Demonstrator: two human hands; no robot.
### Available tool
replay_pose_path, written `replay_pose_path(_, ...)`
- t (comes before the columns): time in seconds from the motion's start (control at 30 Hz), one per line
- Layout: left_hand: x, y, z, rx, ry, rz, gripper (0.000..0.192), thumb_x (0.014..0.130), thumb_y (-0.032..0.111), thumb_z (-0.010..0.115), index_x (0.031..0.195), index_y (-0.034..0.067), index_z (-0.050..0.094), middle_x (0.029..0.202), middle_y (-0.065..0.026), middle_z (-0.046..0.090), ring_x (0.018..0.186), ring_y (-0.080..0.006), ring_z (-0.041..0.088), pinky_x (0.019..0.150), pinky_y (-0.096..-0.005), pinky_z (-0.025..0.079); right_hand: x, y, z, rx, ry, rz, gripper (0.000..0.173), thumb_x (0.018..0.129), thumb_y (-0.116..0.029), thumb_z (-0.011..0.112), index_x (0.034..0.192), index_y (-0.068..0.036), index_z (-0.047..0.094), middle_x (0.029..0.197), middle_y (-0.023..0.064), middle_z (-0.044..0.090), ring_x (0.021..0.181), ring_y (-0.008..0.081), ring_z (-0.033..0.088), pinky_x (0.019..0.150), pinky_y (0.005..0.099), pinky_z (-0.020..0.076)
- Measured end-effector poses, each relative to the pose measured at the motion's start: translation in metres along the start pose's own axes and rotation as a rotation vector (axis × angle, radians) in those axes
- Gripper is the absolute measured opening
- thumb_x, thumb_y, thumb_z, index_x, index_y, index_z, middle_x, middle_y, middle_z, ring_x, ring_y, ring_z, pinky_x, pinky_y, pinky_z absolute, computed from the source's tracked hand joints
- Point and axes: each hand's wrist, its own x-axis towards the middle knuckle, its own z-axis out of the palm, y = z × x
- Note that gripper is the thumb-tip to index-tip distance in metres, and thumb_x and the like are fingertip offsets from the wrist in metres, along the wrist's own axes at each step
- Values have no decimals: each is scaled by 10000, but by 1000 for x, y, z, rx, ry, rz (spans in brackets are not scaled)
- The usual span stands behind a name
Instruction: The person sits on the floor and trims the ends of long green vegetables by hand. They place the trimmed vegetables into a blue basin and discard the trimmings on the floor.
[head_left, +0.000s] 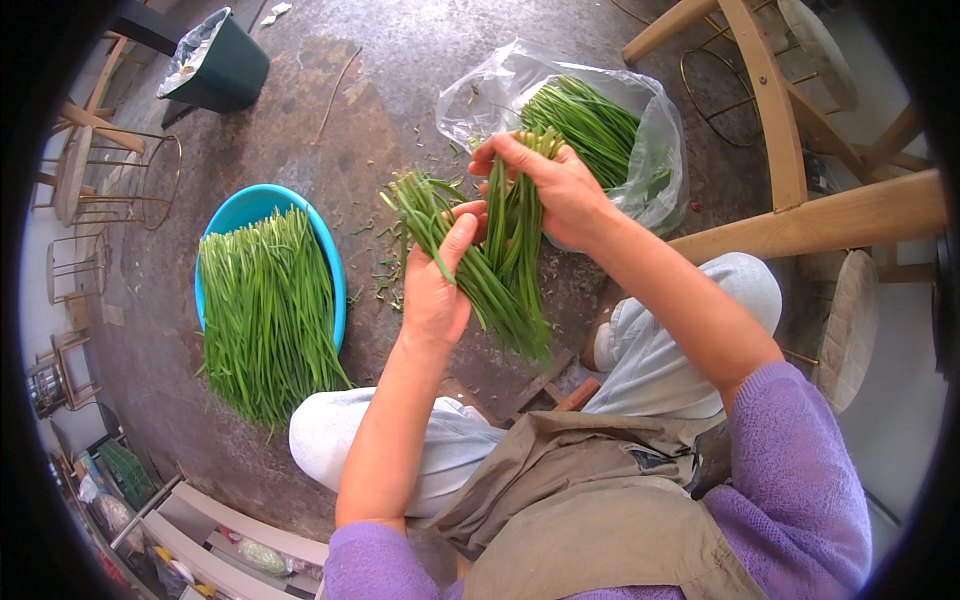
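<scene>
My left hand (442, 277) is closed around a bunch of green garlic chives (480, 289), thumb on top, the cut ends pointing up and away. Just right of it, my right hand (551, 180) grips a second bunch (517, 232) near its pale stem ends, so its leaves hang down and cross the first bunch. Beyond the right hand, more chives (585, 124) lie in a clear plastic bag (660, 187) on the floor. At the left, a blue oval basin (339, 292) holds a thick, aligned pile of chives (262, 315) that spills over its near side.
Green trimmings (390, 277) litter the floor between basin and bag. A dark green bin (232, 71) with a liner stands at the upper left. Wooden table legs (817, 217) and round stools (847, 330) are at the right. A rack (225, 555) is at the lower left.
</scene>
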Motion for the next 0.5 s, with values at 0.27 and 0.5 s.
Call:
replay_pose_path(0.27, -1, 0, 3, 165, 74, -3, 344, 924, 154, 637, 1220, -8, 572, 1026, -73, 629, 866, -152, 620, 725, -291, 551, 2, -25, 5, -683, -67, -79, 176, 861, -207, 714, 889, -34, 697, 648, -39, 590, 503, 22, 438, 459, 193, 343)
replay_pose_path(0.5, -1, 1, 2, 52, 96, 41, 284, 919, 121, 636, 1178, 25, 571, 929, -66, 616, 798, -153, 600, 657, -296, 512, 3, -12, 2, -403, -36, 64, 177, 836, -194, 731, 865, -23, 693, 592, -15, 558, 529, 57, 491, 479, 232, 383)
